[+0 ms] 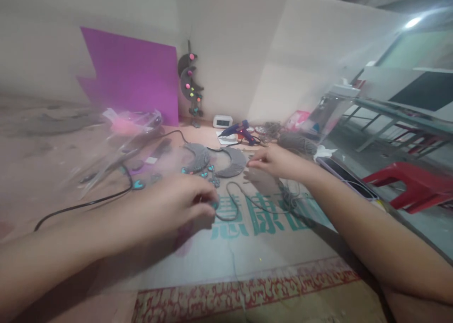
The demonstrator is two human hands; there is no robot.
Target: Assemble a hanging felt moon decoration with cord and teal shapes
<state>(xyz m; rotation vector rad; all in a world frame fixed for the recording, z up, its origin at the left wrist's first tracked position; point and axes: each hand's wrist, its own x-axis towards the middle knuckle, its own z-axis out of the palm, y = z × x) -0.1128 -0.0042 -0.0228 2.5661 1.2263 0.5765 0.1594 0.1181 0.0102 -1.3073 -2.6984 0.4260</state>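
Observation:
My left hand (pixel 187 198) is closed above the table, thumb and fingers pinched on the end of a grey yarn strand (pixel 255 202). Something teal shows at its fingertips, too small to name. The strand loops right into a tangle of yarn (pixel 290 200). My right hand (pixel 274 161) has its fingers pressed together beside the right edge of a grey yarn-wrapped crescent (pixel 238 161); what they pinch, if anything, is hidden. Left of it lies a second grey crescent (pixel 198 157), with small teal butterfly-like pieces (pixel 210 169) below.
A blue glue gun (pixel 240 132) and white digital clock (pixel 222 121) stand behind. A hanging crescent ornament (pixel 191 82) and purple sheet (pixel 141 77) are at the wall. Plastic bag (pixel 130 124) and black cable (pixel 95 201) lie left; yarn skein (pixel 297 143) and phone (pixel 347 176) right.

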